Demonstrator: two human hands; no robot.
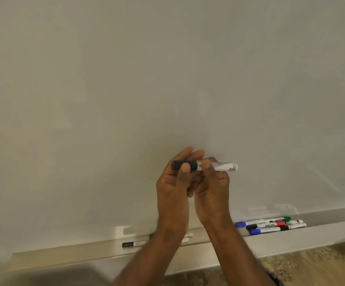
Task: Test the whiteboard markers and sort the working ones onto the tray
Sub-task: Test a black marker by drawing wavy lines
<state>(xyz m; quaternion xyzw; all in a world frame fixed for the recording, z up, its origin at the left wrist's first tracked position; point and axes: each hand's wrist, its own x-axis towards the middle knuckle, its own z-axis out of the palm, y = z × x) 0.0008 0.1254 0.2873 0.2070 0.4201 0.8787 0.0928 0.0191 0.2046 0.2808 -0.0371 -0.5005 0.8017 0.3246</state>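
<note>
Both hands hold one black-capped marker (204,166) level before the whiteboard (126,79).

The left hand (172,188) pinches its cap, the right hand (211,187) closes on its white barrel; the label print is too blurred to read. On the ledge tray (74,249), a cluster of markers (270,225) lies at right, another black-capped one (133,244) near left. Speckled floor (312,263) shows below.

A marker (204,165) lies level between both hands, in front of the whiteboard (167,79). The tray (85,251) runs along the board's lower edge. On it, one group of markers (270,225) lies right of the forearms, and another marker (133,244) lies left.
</note>
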